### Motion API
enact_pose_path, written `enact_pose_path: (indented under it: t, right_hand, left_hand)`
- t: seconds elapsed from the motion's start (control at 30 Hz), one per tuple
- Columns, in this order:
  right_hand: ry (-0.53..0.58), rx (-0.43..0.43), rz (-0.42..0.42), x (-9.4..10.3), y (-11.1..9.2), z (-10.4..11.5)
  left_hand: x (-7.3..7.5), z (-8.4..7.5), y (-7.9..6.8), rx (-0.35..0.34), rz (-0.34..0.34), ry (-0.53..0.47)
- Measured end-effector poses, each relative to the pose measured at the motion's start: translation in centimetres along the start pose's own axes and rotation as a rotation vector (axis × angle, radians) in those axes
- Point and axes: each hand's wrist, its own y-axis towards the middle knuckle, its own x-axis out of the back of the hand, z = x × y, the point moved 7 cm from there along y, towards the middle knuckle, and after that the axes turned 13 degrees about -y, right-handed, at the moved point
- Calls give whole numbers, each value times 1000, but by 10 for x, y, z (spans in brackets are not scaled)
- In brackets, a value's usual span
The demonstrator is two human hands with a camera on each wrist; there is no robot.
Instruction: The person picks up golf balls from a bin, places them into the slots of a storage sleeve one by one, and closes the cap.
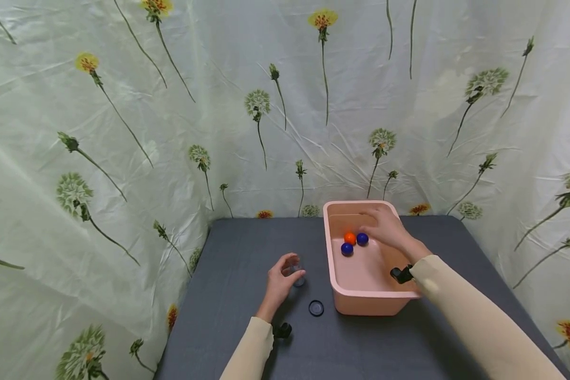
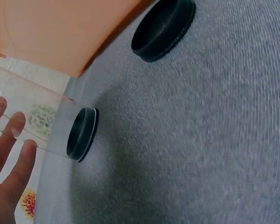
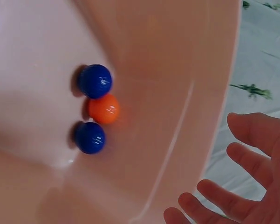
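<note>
My left hand point(image 1: 280, 278) curls its fingers and thumb around a clear plastic cylinder point(image 2: 51, 122) that stands upright on the table, with a black base point(image 2: 82, 134). A loose black round cap point(image 1: 316, 308) lies on the table to the right of that hand. Over the pink bin point(image 1: 331, 258) hovers my right hand point(image 1: 386, 228), its fingers spread and relaxed with nothing between them. Inside the bin, an orange ball point(image 3: 104, 109) sits between two blue balls, one blue ball point(image 3: 95, 81) and another blue ball point(image 3: 89, 137), on the bin floor.
The dark grey table point(image 1: 247, 253) carries the bin on its right half. A curtain point(image 1: 285, 105) printed with dandelions hangs behind the table and along both sides. The bin's walls rise around the balls.
</note>
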Motion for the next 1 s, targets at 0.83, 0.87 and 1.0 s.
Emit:
enact_pose_path:
  t: [0.83,0.87,1.0]
  right_hand:
    - [-56,-87,204,-65,21,-33]
    - [-53,-84,213,-66,21,-34]
    - [22,-175,269,-73,19,-44]
  left_hand:
    - [5,6,-2,8,47,27]
    - [4,6,-2,10,48,27]
    - [2,5,-1,-6,51,19]
